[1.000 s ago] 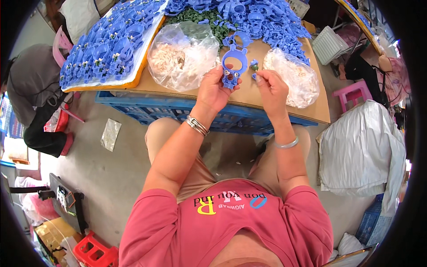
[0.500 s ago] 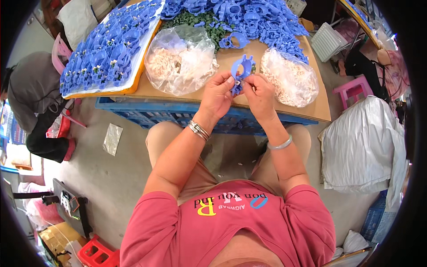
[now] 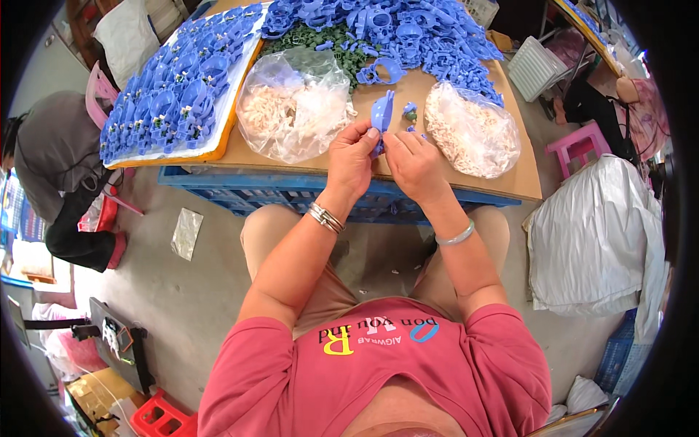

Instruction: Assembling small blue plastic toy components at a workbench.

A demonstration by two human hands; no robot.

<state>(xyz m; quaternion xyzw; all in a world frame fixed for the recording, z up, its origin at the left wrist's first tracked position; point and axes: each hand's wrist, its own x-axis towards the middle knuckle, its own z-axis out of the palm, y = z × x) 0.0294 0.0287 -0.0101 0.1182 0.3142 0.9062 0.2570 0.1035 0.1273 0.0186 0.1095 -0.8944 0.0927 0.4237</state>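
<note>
Above the near edge of the cardboard-topped table [image 3: 502, 178], a blue plastic part with a rounded ring [image 3: 381, 111] is pinched between my hands. My left hand [image 3: 351, 159] grips its lower end between thumb and fingers. The fingers of my right hand [image 3: 415, 162] are closed against the same end, covering most of it. The ring stands nearly edge-on to view. Just beyond my right fingertips lies a small green-and-blue piece [image 3: 411, 111]. Farther back rests a loose blue ring part [image 3: 382, 71]. Clear bags of small cream pieces [image 3: 291, 105] [image 3: 472, 131] flank my hands.
Blue parts [image 3: 415, 29] and small green pieces [image 3: 312, 42] are heaped at the back. An orange-edged tray [image 3: 231, 127] bears rows of blue assemblies [image 3: 164, 105]. Under the tabletop is a blue crate [image 3: 255, 195]. A person [image 3: 54, 156] bends at left; a pink stool [image 3: 579, 149] stands right.
The blue part has turned from showing its open ring to nearly edge-on and shifted slightly left. My right hand has rolled over and moved a little toward me, exposing the small green-and-blue piece.
</note>
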